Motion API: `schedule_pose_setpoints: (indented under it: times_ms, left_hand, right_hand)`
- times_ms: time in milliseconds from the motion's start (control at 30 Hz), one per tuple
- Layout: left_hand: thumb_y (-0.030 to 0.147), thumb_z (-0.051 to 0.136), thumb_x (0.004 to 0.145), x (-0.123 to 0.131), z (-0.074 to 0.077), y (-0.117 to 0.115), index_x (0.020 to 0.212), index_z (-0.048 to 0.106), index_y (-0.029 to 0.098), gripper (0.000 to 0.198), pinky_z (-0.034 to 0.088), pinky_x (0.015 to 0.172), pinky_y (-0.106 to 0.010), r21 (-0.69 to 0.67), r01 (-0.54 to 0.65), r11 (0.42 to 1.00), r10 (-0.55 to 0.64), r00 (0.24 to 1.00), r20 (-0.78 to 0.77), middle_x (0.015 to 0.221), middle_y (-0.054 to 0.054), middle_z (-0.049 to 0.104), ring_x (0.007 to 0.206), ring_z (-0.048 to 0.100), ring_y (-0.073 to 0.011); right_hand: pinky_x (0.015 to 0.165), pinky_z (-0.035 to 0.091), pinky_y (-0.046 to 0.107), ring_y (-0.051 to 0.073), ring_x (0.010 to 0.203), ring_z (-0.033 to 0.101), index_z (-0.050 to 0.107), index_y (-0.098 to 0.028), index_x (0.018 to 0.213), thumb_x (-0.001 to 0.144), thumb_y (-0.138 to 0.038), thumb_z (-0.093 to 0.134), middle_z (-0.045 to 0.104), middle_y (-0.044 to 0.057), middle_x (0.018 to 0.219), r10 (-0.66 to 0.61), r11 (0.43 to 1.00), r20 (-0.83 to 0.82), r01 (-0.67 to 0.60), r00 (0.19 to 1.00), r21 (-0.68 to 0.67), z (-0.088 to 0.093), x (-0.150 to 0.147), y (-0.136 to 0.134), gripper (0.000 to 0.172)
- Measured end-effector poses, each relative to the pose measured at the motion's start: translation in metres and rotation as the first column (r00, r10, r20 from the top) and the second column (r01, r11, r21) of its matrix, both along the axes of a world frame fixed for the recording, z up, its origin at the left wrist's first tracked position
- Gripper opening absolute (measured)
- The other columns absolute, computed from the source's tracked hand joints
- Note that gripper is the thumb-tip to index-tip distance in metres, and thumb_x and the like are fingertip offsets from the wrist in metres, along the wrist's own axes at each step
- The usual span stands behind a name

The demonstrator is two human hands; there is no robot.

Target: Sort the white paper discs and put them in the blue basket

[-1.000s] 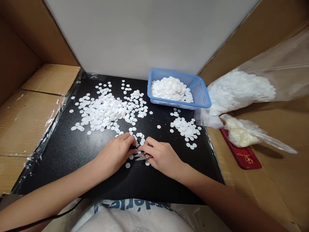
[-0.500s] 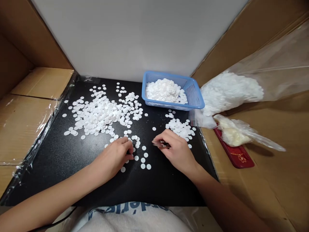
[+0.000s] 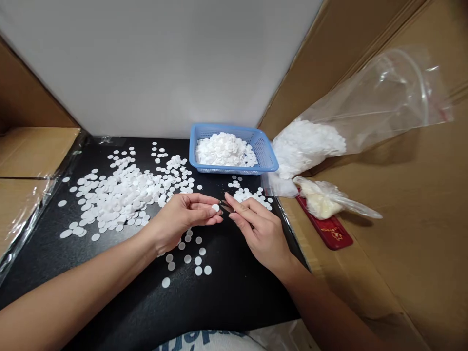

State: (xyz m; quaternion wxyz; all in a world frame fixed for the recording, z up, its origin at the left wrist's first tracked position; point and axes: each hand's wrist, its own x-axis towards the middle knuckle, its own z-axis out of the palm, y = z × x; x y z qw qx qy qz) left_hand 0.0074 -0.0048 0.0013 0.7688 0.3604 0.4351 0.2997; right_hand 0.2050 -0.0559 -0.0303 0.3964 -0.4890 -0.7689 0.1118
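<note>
My left hand [image 3: 186, 214] pinches one small white disc [image 3: 215, 207] between thumb and fingers, raised above the black tabletop [image 3: 234, 297]. Facing it, my right hand [image 3: 258, 229] is closed on a thin, pointed metal tool [image 3: 226, 207], its tip close beside the disc. Fingers hide most of the tool, so its exact kind is unclear. A big heap of white discs [image 3: 124, 195] spreads to the left of my hands, and several loose discs [image 3: 198, 261] lie below them. Behind my right hand sits a smaller pile of discs [image 3: 252, 195].
A blue basket [image 3: 234, 170] holding many white discs stands at the back. At the right are a clear bag of white pieces [image 3: 310, 146], a small bag of pale yellow material [image 3: 321, 202] and a red case [image 3: 334, 234]. Cardboard walls [image 3: 413, 204] flank the table.
My left hand has lifted from the table with a disc and come toward my right hand. The right hand has turned the tool toward the disc. My view has shifted right and up.
</note>
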Motion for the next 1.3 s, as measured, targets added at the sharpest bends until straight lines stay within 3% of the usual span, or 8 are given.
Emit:
schedule_pose_setpoints:
  times_ms: [100, 233, 600, 1300]
  left_hand:
    - [0.018, 0.091, 0.064, 0.01, -0.002, 0.003, 0.085, 0.077, 0.01, 0.027, 0.061, 0.078, -0.02, -0.071, 0.001, 0.997, 0.001, 1.0, 0.029, 0.078, -0.007, 0.078, 0.076, 0.076, -0.0151]
    - [0.022, 0.092, 0.063, 0.01, -0.003, 0.002, 0.081, 0.078, 0.01, 0.025, 0.061, 0.078, -0.02, -0.067, 0.039, 0.997, -0.035, 0.997, 0.065, 0.076, -0.007, 0.078, 0.076, 0.076, -0.0155]
    - [0.025, 0.09, 0.066, 0.005, -0.005, 0.004, 0.081, 0.079, 0.011, 0.024, 0.06, 0.075, -0.017, -0.074, 0.099, 0.992, -0.095, 0.994, 0.054, 0.076, -0.006, 0.078, 0.075, 0.075, -0.0135]
    - [0.024, 0.087, 0.071, 0.0, 0.003, 0.006, 0.084, 0.079, 0.011, 0.021, 0.058, 0.073, -0.019, -0.046, 0.19, 0.981, -0.191, 0.982, -0.009, 0.08, -0.007, 0.077, 0.073, 0.073, -0.0124]
  right_hand:
    - [0.066, 0.049, 0.024, 0.012, 0.069, 0.056, 0.062, -0.021, 0.136, 0.105, -0.026, 0.046, 0.059, 0.002, 0.079, -0.022, 0.999, 0.063, 0.021, 0.998, 0.028, 0.0, 0.003, 0.001, 0.035]
    - [0.063, 0.047, 0.023, 0.011, 0.068, 0.055, 0.064, -0.019, 0.133, 0.104, -0.024, 0.047, 0.057, 0.002, 0.077, -0.029, 0.999, 0.115, 0.024, 0.993, 0.048, -0.001, 0.004, 0.0, 0.034]
    - [0.062, 0.048, 0.023, 0.011, 0.068, 0.056, 0.066, -0.023, 0.131, 0.103, -0.025, 0.05, 0.061, 0.001, 0.077, -0.012, 0.999, 0.094, 0.008, 0.995, 0.05, -0.002, 0.005, -0.001, 0.032]
    - [0.06, 0.046, 0.024, 0.012, 0.065, 0.055, 0.068, -0.024, 0.129, 0.101, -0.022, 0.053, 0.057, 0.001, 0.073, -0.002, 0.996, 0.125, -0.009, 0.992, 0.084, 0.002, 0.005, -0.003, 0.032]
